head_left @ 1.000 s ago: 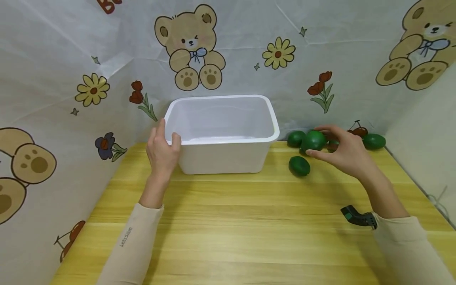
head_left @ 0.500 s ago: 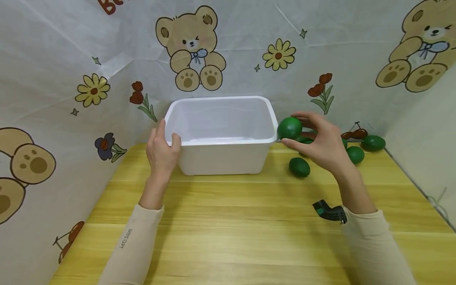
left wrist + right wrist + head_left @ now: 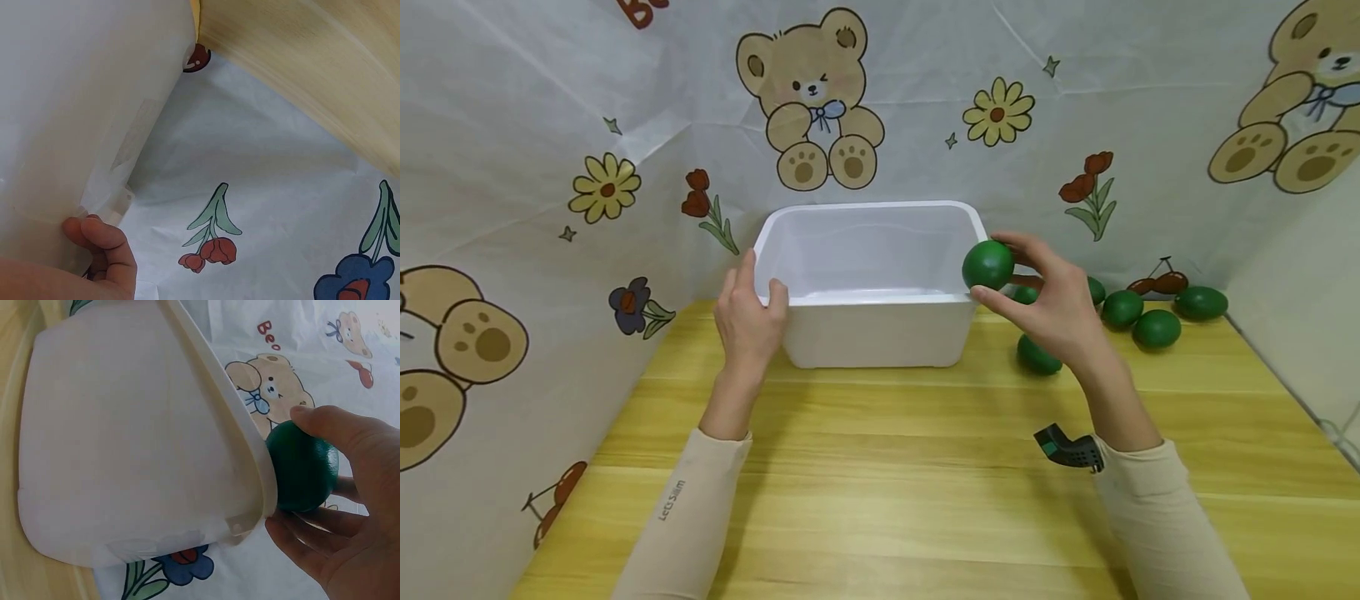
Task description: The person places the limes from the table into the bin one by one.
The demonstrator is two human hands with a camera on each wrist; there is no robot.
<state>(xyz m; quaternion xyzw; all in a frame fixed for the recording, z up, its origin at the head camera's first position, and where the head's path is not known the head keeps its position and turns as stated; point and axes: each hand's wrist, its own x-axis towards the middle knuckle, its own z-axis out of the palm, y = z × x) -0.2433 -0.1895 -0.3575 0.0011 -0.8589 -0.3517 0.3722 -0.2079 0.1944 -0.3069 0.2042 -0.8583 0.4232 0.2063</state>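
A white plastic bin (image 3: 876,335) stands on the wooden table against the back cloth. My left hand (image 3: 751,321) grips its left rim near the front corner; the left wrist view shows curled fingertips (image 3: 103,234) at the bin's edge. In my right hand (image 3: 1051,304) a smooth, dark green lime (image 3: 987,265) is pinched between thumb and fingers. It is at the bin's right rim by the front corner, and in the right wrist view the lime (image 3: 303,465) appears just beside that rim. The visible inside of the bin shows only white walls and floor.
Several more limes lie to the right of the bin: one lime (image 3: 1039,356) sits nearest its front corner, partly behind my right hand, and another lime (image 3: 1201,303) is at the far right. A printed bear cloth (image 3: 917,158) hangs behind. A white wall (image 3: 1300,275) borders the right side.
My right hand has lifted the lime from the group and carried it left to the bin's right rim. More of the limes behind it show now. The left hand keeps its place on the bin.
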